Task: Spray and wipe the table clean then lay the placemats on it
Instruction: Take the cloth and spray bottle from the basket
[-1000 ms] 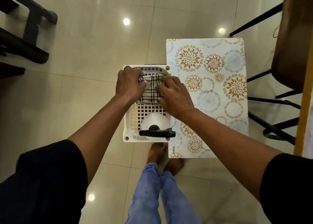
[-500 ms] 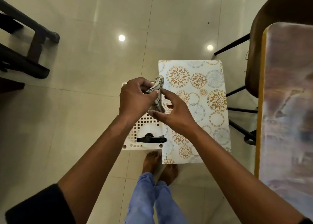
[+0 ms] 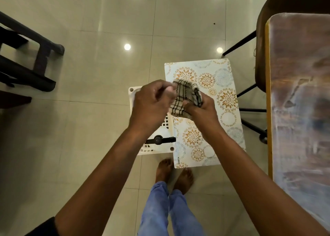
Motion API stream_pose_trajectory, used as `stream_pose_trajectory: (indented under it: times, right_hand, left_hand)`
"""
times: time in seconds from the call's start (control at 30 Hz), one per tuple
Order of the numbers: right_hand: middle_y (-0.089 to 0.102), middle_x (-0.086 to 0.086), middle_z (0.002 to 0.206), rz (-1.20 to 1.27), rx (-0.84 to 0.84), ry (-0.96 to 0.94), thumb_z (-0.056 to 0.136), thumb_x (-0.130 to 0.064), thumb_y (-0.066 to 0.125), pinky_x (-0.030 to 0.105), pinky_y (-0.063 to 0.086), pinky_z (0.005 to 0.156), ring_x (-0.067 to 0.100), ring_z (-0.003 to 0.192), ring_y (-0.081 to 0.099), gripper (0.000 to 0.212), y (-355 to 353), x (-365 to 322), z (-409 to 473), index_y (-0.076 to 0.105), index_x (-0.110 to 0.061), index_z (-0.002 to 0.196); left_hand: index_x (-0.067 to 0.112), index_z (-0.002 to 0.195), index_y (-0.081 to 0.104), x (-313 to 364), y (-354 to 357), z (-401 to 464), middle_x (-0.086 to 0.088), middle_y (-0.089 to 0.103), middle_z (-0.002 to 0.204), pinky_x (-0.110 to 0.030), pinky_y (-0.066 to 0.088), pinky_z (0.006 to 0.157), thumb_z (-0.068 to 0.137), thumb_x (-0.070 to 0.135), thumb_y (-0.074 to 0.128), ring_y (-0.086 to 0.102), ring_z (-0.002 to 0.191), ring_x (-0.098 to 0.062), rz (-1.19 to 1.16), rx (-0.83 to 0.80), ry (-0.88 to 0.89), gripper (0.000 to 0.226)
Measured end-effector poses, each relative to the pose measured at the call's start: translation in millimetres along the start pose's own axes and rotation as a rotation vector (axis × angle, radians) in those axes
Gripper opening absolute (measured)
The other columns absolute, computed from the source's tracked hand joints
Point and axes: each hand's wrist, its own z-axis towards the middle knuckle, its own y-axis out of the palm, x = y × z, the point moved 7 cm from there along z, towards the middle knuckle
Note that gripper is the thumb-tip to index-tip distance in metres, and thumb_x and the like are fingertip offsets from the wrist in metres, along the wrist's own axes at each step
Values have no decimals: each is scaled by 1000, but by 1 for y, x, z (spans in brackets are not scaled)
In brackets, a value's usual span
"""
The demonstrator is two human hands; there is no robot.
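My left hand [image 3: 151,103] is curled, its fingertips pinching one edge of a folded beige cloth with a dark checked pattern [image 3: 184,98]. My right hand [image 3: 200,109] grips the cloth's other side, with the fabric draped over its fingers. I hold the cloth in the air between both hands, above the floor.

Beneath my hands sits a white perforated plastic basket [image 3: 133,93] on the pale glossy tiled floor [image 3: 89,128]. A white spray bottle with a black trigger head [image 3: 160,140] lies inside it. Just beside the basket, touching its right edge, lies a rectangular white placemat printed with orange and blue floral circles [image 3: 223,100]. My bare feet [image 3: 174,173] stand just below it. At the right edge is the surface [image 3: 300,93], a worn tabletop with a yellow rim.
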Motion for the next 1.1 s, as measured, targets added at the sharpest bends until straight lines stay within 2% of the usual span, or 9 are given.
stream_pose_trajectory:
  times: [0.07,0.27,0.37,0.47,0.6,0.7,0.83,0.97,1.1]
  right_hand:
    - [76,-2,105,141,18,80,98,2,61,32,63,80,10,95,75,28,-10,12,-3,69,-17,117]
    - [80,-6,98,278,130,202,95,0,69,40,59,96,13,99,75,25,-29,53,-15,70,-19,111]
    - [79,0,107,296,163,242,93,-1,72,49,55,104,19,105,75,28,-29,72,-25,70,-14,118]
    - [79,1,107,294,173,276,93,-1,72,51,54,105,19,105,75,28,-26,89,-34,70,-14,117]
    - [80,0,105,269,161,297,93,0,71,49,55,103,21,106,75,26,-23,105,-41,71,-16,114]
    - [80,-1,100,249,151,290,93,1,71,44,58,100,19,102,76,24,-19,108,-46,72,-14,112]
    - [80,0,98,241,154,289,93,1,71,43,58,99,21,101,76,22,-19,114,-49,72,-16,108]
    - [80,0,100,248,157,290,93,1,70,43,58,99,19,100,76,23,-23,117,-51,71,-17,108]
    - [80,-2,101,258,169,296,94,0,69,46,57,101,19,103,75,23,-29,122,-56,70,-20,106]
  left_hand:
    - [24,111,77,-28,-17,-13,9,81,98,-38,63,92,107,11,57,77,95,-3,47,35,-41,24]
    - [35,116,72,-130,-51,-61,14,77,112,-19,60,89,100,-3,59,70,103,9,267,-90,-205,42]
    - [37,131,68,-160,-33,-76,24,68,131,-33,53,110,93,10,78,60,122,13,259,-253,-177,48]
    - [42,140,63,-169,-15,-80,38,56,141,-37,47,113,86,23,89,46,130,23,187,-347,-138,63]
    - [39,139,65,-165,3,-73,22,60,148,-44,42,122,81,31,93,48,145,-2,126,-364,-39,65]
    - [37,135,67,-166,14,-67,24,62,146,-48,32,128,80,42,90,31,158,-4,88,-370,-18,61]
    - [19,136,68,-161,27,-58,18,66,143,-52,22,132,77,44,91,32,150,13,86,-351,96,68]
    - [33,140,63,-161,38,-50,25,58,149,-50,23,131,76,60,88,22,153,13,170,-376,81,74]
    - [22,145,63,-154,46,-46,16,62,149,-41,17,134,94,40,79,22,150,19,114,-395,152,56]
